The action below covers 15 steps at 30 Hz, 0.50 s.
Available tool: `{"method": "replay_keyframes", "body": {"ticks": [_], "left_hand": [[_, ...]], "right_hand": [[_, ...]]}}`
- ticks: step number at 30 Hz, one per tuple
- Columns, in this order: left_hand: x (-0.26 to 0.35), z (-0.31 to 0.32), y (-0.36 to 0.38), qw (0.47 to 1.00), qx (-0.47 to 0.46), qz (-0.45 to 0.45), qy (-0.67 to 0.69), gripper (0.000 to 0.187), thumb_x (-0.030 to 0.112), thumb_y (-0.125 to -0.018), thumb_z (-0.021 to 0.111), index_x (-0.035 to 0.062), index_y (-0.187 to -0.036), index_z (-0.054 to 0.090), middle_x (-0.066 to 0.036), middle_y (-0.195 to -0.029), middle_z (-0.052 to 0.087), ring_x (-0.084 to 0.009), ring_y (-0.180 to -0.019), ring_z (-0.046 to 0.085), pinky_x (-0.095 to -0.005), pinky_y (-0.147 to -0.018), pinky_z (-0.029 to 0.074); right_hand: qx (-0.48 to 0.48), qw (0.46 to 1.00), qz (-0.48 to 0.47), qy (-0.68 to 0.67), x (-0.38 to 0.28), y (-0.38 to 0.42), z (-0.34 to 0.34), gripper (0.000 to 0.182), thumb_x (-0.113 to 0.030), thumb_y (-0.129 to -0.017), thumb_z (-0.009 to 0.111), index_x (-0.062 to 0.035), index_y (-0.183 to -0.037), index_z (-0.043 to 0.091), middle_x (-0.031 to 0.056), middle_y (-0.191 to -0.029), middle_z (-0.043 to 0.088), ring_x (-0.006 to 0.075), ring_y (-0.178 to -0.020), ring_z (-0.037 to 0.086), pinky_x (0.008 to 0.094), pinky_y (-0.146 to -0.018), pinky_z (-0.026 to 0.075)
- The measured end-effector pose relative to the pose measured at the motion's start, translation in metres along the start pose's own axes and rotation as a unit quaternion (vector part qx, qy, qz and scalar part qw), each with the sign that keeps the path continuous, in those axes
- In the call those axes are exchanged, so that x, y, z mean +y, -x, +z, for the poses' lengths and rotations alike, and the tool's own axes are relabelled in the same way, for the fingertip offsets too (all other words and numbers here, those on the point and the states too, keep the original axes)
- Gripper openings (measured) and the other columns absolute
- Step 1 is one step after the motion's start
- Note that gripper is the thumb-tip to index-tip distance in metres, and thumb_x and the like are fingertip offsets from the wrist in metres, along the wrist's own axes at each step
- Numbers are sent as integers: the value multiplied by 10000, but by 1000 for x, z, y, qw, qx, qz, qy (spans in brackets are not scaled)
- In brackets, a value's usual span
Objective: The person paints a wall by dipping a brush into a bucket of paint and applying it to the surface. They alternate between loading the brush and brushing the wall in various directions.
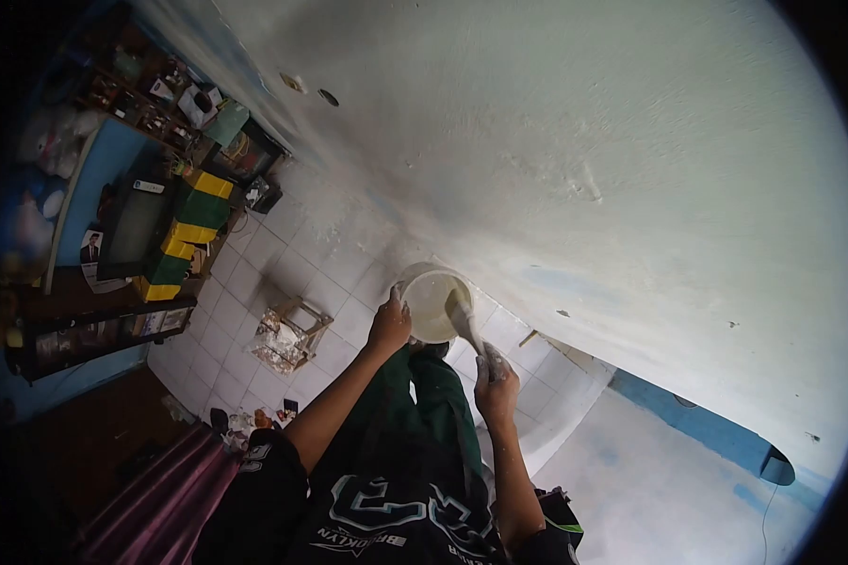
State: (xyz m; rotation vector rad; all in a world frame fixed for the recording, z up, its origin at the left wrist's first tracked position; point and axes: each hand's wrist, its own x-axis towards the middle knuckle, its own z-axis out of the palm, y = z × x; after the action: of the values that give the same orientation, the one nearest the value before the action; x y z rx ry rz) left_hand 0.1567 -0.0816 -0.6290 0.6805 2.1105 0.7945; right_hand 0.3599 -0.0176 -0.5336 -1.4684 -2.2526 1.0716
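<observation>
My left hand [391,323] grips the rim of a whitish plastic bucket [426,287] at its left side. The bucket is held in front of my legs, its opening facing up towards me, with pale material inside. In my right hand [497,381] is a paintbrush [465,320], fingers closed round its handle. White smears cover the brush and the fingers, and its broad end reaches into the bucket near the right side of the rim.
A large whitish wall [631,188], patchy and pitted, runs along the right. Below, a small wooden stool [306,325] with a crumpled plastic bag stands on the tiled floor [245,353]. At left are a cabinet with a television [141,226], yellow-green boxes [198,207] and a purple curtain [160,494].
</observation>
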Motion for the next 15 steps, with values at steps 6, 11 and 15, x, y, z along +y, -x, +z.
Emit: {"method": "replay_keyframes", "body": {"ticks": [6, 11, 15], "left_hand": [[-11, 40, -19, 1000, 12, 18, -6, 509, 61, -819, 487, -30, -1289, 314, -308, -1110, 535, -439, -1017, 531, -474, -888, 432], [-18, 63, -34, 1000, -16, 8, -24, 519, 60, -822, 481, -55, -1296, 305, -314, -1113, 532, -439, -1008, 535, -471, -889, 431], [-30, 87, -48, 999, -29, -19, -36, 531, 63, -828, 479, -65, -1307, 291, -320, -1107, 530, -440, -1008, 534, -468, -887, 432]], "right_hand": [[3, 997, 64, -41, 30, -16, 16, 256, -113, -872, 542, 41, -1069, 596, 234, -920, 635, 351, -806, 639, 385, -705, 496], [6, 999, 39, -36, 65, -18, 33, 249, -118, -882, 533, 32, -1070, 596, 239, -903, 633, 348, -798, 639, 382, -698, 496], [-3, 999, 43, -30, 82, -24, 44, 246, -123, -891, 521, 32, -1067, 597, 241, -887, 634, 359, -796, 636, 381, -706, 496]]}}
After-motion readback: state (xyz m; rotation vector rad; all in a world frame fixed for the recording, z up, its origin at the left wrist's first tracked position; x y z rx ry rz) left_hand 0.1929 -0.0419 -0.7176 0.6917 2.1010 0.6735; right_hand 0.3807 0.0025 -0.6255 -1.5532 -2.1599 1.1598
